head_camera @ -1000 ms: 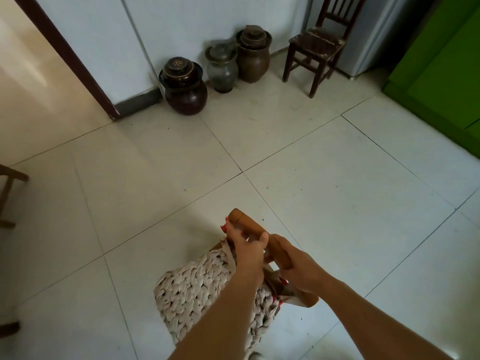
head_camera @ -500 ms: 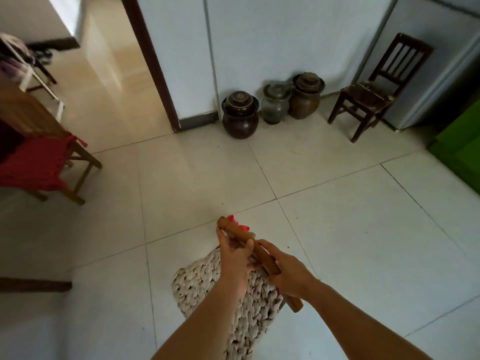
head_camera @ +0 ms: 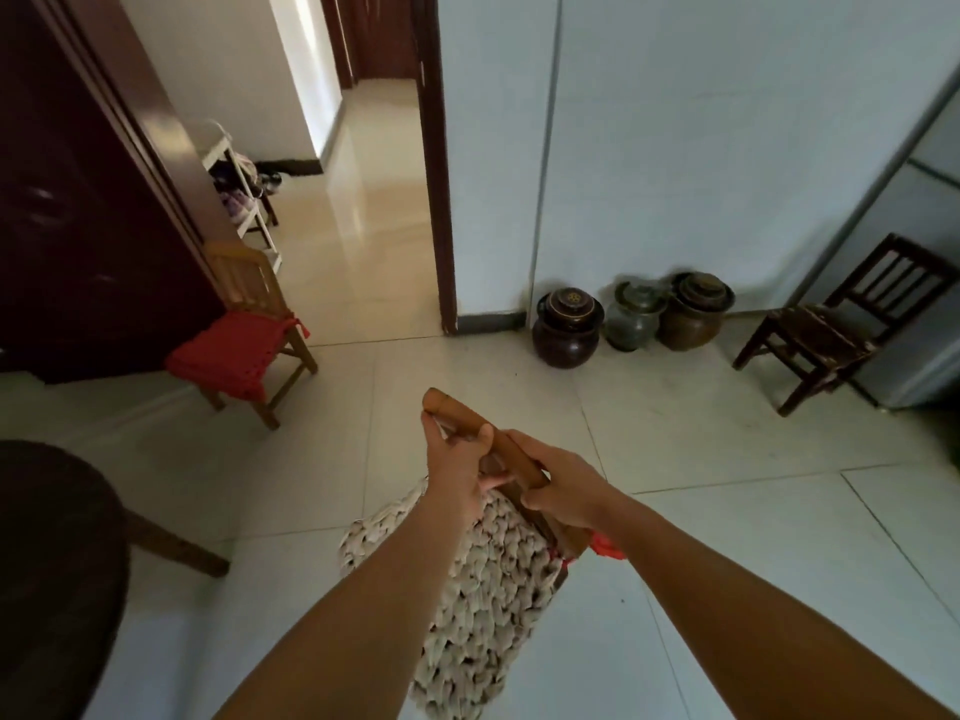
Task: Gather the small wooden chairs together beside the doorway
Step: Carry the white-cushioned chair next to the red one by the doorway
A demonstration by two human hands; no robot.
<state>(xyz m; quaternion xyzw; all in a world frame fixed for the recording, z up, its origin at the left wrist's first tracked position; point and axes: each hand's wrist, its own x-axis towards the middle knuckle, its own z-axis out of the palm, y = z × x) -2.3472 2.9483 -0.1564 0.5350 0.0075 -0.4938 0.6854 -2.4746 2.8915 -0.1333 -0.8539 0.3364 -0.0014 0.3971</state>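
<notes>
I hold a small wooden chair with a knitted cream cushion (head_camera: 483, 589) by its top back rail, lifted over the tiled floor. My left hand (head_camera: 460, 470) grips the rail's far end and my right hand (head_camera: 563, 493) grips its near part. A light wooden chair with a red cushion (head_camera: 236, 345) stands at the left of the doorway (head_camera: 363, 200), beside the dark open door. A dark wooden chair (head_camera: 836, 324) stands at the right, against the grey appliance.
Three lidded ceramic jars (head_camera: 631, 317) sit against the wall right of the doorway. A dark round table (head_camera: 52, 574) fills the lower left. A white shoe rack (head_camera: 241, 200) stands past the doorway. A grey fridge (head_camera: 924, 262) is at the far right.
The view has tilted up and swung left, bringing the doorway and the red-cushioned chair into sight. Both hands keep hold of the cushioned chair, carried closer to the doorway.
</notes>
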